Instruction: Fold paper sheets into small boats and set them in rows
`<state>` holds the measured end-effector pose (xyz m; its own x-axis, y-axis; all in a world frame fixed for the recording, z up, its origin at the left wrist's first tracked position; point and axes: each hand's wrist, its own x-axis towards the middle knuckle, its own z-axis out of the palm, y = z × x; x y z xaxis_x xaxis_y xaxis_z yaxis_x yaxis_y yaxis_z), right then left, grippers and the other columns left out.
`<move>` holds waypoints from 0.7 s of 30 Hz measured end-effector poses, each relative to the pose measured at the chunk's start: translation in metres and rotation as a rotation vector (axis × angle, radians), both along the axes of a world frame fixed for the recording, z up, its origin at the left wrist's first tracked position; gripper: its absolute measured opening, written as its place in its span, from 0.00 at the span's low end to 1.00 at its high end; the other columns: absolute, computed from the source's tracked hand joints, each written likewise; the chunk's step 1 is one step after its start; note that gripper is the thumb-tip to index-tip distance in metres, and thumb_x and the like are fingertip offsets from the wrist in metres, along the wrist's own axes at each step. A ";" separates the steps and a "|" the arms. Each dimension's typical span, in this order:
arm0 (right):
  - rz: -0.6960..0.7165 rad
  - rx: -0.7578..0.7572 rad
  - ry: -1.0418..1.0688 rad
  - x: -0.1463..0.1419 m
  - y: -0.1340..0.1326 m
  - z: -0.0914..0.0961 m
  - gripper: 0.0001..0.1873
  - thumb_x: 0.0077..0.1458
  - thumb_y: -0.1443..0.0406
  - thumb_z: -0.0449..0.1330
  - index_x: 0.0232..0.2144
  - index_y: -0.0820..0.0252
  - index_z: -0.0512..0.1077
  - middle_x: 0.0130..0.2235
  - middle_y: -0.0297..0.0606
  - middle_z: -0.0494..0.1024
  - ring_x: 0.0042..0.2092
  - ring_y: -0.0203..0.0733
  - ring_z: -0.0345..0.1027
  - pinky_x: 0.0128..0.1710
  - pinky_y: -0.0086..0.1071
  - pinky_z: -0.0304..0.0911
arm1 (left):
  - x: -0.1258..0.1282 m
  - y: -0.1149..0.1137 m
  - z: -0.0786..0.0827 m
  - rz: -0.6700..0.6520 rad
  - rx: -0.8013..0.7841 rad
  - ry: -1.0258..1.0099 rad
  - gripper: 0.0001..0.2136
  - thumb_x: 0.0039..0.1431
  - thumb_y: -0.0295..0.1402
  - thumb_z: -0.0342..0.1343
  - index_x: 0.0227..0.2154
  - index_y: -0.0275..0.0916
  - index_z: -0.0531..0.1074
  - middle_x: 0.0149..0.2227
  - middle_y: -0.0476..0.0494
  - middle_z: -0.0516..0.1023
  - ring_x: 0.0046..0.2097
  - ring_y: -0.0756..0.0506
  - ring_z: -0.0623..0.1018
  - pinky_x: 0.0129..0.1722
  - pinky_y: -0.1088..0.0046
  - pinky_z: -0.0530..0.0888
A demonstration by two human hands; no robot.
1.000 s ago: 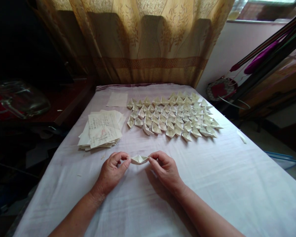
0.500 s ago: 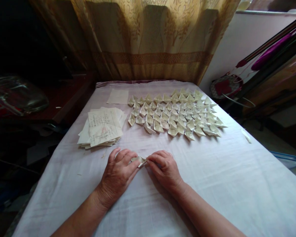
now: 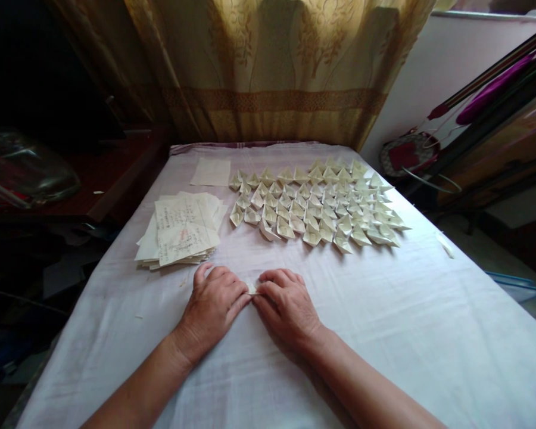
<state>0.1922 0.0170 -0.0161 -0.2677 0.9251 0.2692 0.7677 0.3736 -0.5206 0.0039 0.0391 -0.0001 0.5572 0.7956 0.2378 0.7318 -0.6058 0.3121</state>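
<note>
My left hand and my right hand lie side by side, knuckles up, on the white cloth near the front of the table. Their fingertips meet and press on a small folded paper piece, of which only a sliver shows between them. Both hands are closed on it. Beyond them, several folded paper boats stand in rows. A stack of written paper sheets lies to the left of the boats.
A single blank sheet lies at the far left of the table, by the patterned curtain. A dark wooden shelf with a clear bag stands left. Rods and a round red object lean at right.
The paper piece was held stretched between my two hands above the cloth. My hands have come together and dropped flat, pressing it down so it is almost hidden.
</note>
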 end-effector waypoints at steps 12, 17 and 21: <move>-0.121 -0.033 -0.114 -0.006 0.010 0.001 0.07 0.59 0.65 0.62 0.28 0.58 0.74 0.35 0.38 0.77 0.39 0.43 0.66 0.39 0.36 0.51 | 0.004 0.022 0.004 0.062 -0.217 0.049 0.05 0.62 0.34 0.55 0.31 0.41 0.72 0.33 0.48 0.79 0.41 0.42 0.74 0.48 0.59 0.60; -0.168 -0.045 -0.100 -0.009 0.009 -0.003 0.08 0.59 0.66 0.60 0.27 0.58 0.72 0.34 0.37 0.76 0.39 0.43 0.66 0.39 0.37 0.50 | 0.004 0.020 -0.004 0.080 -0.170 0.005 0.03 0.62 0.33 0.55 0.32 0.42 0.71 0.34 0.49 0.78 0.41 0.43 0.73 0.48 0.61 0.61; -0.180 -0.034 -0.045 -0.009 0.009 -0.006 0.02 0.58 0.67 0.60 0.32 0.57 0.72 0.35 0.37 0.75 0.40 0.44 0.65 0.41 0.37 0.51 | 0.003 0.020 -0.010 0.088 -0.153 -0.031 0.01 0.61 0.32 0.55 0.33 0.43 0.70 0.36 0.49 0.77 0.41 0.44 0.73 0.49 0.62 0.61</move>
